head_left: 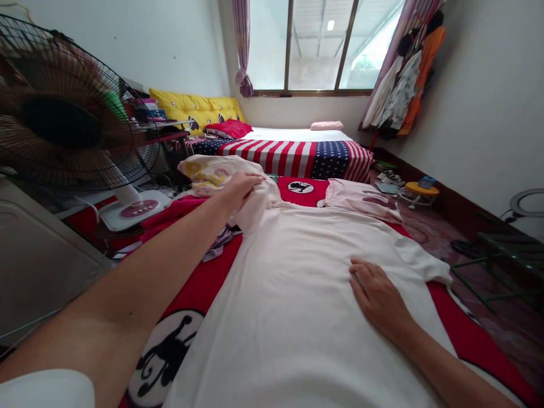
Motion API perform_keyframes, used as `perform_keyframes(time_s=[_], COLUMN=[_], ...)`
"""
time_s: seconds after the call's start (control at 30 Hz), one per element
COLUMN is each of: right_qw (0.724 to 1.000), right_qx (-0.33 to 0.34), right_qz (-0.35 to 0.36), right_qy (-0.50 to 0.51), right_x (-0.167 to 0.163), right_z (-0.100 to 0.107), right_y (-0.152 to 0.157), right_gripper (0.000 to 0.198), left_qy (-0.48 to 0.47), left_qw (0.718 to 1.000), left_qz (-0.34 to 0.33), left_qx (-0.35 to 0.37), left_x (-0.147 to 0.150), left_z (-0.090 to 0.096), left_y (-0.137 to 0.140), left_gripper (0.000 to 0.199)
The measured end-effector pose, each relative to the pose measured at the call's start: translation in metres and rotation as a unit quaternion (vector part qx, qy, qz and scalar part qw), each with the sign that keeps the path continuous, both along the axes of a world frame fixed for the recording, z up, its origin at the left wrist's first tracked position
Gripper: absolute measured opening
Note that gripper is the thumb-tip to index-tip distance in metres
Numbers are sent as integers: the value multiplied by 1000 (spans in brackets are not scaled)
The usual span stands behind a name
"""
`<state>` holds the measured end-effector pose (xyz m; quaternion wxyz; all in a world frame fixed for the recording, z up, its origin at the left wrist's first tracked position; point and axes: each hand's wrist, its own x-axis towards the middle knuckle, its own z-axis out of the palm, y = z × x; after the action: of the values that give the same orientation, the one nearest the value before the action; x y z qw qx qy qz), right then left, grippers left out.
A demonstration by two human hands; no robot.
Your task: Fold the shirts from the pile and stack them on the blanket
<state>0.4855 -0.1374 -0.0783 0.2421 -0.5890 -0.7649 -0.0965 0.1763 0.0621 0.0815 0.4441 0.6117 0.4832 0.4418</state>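
Note:
A white T-shirt [293,272] lies spread on a red blanket [221,277] with round black-and-white monkey prints. My left hand [244,190] reaches to its far left corner, with fingers closed on the sleeve, which is raised off the bed. Resting on the right half of the shirt, my right hand [378,294] lies palm down with its fingers loosely stretched. Beyond the left hand is a bunched cream garment with yellow lettering [212,173]. A pale pink garment [359,198] lies past the shirt's collar.
A standing fan [63,122] is close on the left. Behind stands another bed with a stars-and-stripes cover [276,156] and a yellow cushion [182,110]. Clothes [408,85] hang at the right of the window. An orange stool [421,190] and a dark green rack [501,263] stand right.

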Motion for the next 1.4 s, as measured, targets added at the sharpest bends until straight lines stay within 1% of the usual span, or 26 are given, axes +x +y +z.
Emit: perform_keyframes(time_s=[0.07, 0.1, 0.13, 0.17, 0.2, 0.23, 0.3, 0.37, 0.43, 0.47, 0.53, 0.6, 0.63, 0.7, 0.73, 0.77, 0.8, 0.83, 0.9, 1.0, 1.07, 1.13, 1.2, 1.27, 1.33, 1.4], right_qw=[1000, 1000, 1000, 1000, 1000, 1000, 999, 996, 988, 983, 969, 953, 947, 939, 938, 937, 936, 935, 932, 921, 902, 874, 846, 821, 803, 793], right_qx=[-2, -3, -4, -5, -5, -6, -18, -62, -134, -170, -221, -242, -248, -254, -254, -251, -249, -246, -239, -218, -201, -184, -168, -150, -133, -121], right_qz=[-1, -1, -1, -2, -3, -6, -19, -41, -62, -72, -87, -102, -108, -123, -134, -146, -156, -161, -155, -119, -91, -67, -53, -53, -63, -75], right_qy=[0, -1, -1, -2, -4, -8, -25, -49, -42, -17, 67, 150, 176, 196, 196, 194, 195, 200, 224, 299, 371, 444, 504, 548, 577, 593], right_x=[0, 0, 1, 1, 0, 0, -2, -6, -11, -15, -26, -42, -50, -68, -76, -84, -91, -97, -107, -115, -116, -112, -103, -91, -78, -66], right_z=[0, -1, -1, -2, -3, -2, 3, 14, 31, 40, 55, 62, 63, 60, 57, 55, 53, 52, 53, 62, 74, 88, 102, 113, 118, 116], right_y=[0, 0, 0, -1, -1, -2, -1, 3, 14, 22, 42, 64, 75, 93, 100, 106, 111, 114, 119, 125, 132, 143, 156, 169, 177, 181], right_gripper=[14, 14, 15, 15, 15, 16, 19, 19, 16, 15, 15, 27, 35, 49, 53, 52, 47, 38, 18, 9, 8, 12, 15, 18, 22, 25], left_qy=[-38, -59, -66, -57, -27, 23, 152, 277, 367, 398, 438, 462, 469, 475, 476, 476, 474, 469, 438, 363, 320, 274, 230, 203, 199, 207], left_qw=[994, 983, 971, 961, 959, 963, 964, 945, 918, 907, 891, 877, 872, 867, 867, 867, 868, 871, 887, 919, 935, 947, 955, 959, 960, 960], left_qz=[-104, -173, -228, -265, -277, -266, -216, -170, -139, -129, -122, -127, -129, -134, -137, -140, -142, -142, -141, -141, -137, -140, -154, -166, -174, -178], left_qx=[-21, -33, -43, -50, -52, -47, -14, 34, 54, 46, 3, -42, -57, -63, -58, -50, -43, -36, -34, -55, -70, -88, -108, -110, -90, -66], left_x=[24, 32, 37, 38, 35, 28, 4, -26, -56, -69, -88, -99, -101, -104, -104, -104, -104, -104, -102, -96, -90, -82, -71, -57, -42, -26], left_z=[-1, -4, -8, -13, -20, -27, -41, -54, -64, -68, -73, -77, -78, -80, -81, -81, -82, -82, -82, -80, -78, -74, -68, -60, -52, -47], left_y=[-18, -29, -40, -50, -60, -69, -85, -101, -118, -128, -148, -168, -177, -192, -197, -201, -204, -206, -208, -209, -210, -213, -216, -219, -222, -223], left_gripper=[28, 38, 47, 54, 58, 59, 53, 46, 41, 40, 39, 36, 34, 31, 30, 28, 27, 26, 22, 22, 26, 30, 33, 33, 31, 28])
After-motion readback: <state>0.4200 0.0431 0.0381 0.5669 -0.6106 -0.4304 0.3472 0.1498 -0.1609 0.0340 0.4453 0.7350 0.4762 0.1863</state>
